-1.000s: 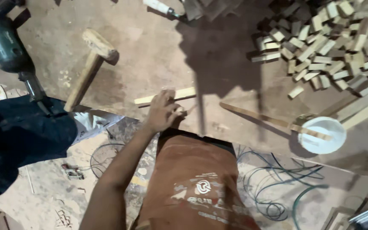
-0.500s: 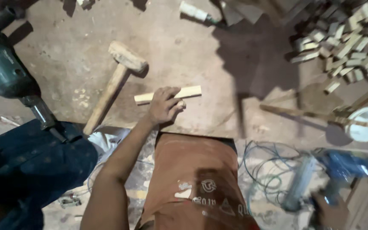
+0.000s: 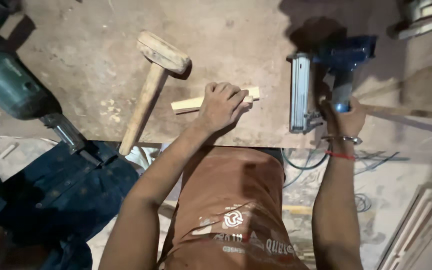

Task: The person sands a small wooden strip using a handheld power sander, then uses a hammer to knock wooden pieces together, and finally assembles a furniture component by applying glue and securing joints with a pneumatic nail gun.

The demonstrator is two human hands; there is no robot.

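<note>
Wood strips (image 3: 191, 104), light and stiff, are lying pinned under my flattened left hand (image 3: 221, 106); my right hand (image 3: 345, 116) is gripping the heavy nail gun (image 3: 326, 80) by its handle.

Flat wooden strip (image 3: 188, 103), upright blue nailer (image 3: 326, 75)

Blue nail gun (image 3: 326, 80) in the right hand (image 3: 345, 117) — now up on the workbench (image 3: 236, 35), no longer low beside it.
</note>
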